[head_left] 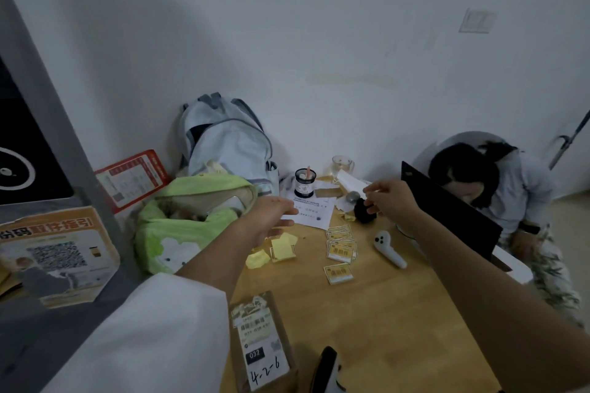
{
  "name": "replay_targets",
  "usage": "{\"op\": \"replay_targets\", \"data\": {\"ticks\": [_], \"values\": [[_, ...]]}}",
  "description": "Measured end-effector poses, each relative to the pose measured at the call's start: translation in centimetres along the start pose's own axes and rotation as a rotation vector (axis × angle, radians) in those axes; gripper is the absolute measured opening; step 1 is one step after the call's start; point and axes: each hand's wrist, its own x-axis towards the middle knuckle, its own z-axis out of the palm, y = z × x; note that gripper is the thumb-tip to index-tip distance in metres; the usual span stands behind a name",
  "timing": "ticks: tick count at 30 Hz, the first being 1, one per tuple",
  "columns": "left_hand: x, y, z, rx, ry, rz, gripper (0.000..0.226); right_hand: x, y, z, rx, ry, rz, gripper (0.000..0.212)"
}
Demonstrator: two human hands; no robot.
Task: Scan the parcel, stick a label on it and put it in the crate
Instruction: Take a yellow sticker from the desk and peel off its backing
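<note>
The parcel [261, 344], a brown carton with a white shipping slip marked "032" and a handwritten "4-2-6", lies at the near edge of the wooden table [383, 313]. Several yellow-and-white labels [341, 250] lie scattered mid-table, beside crumpled yellow backing papers [281, 249]. My left hand [271, 217] hovers above those papers, fingers apart and holding nothing. My right hand [389, 198] reaches to the far side with curled fingers, beside a black object [364, 215]. Whether it pinches anything is unclear. A white handheld device [389, 249] rests on the table. No crate is in view.
A pale backpack [223, 143] and a green bag [178, 226] lean in the corner. A black jar [305, 182] and a glass [343, 164] stand at the back. A black laptop lid [447, 207] and a seated person [498, 188] are at right. A grey kiosk [48, 169] stands left.
</note>
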Motion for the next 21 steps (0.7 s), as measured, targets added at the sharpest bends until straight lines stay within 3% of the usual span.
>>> {"op": "replay_targets", "data": {"ticks": [10, 21], "values": [[9.6, -3.4, 4.0, 0.061, -0.053, -0.189, 0.029, 8.5, 6.6, 2.9, -0.054, -0.116, 0.121, 0.013], [17.1, -12.2, 8.9, 0.077, -0.095, -0.474, 0.027, 12.6, 17.9, 7.5, -0.067, -0.363, 0.388, 0.017]]}}
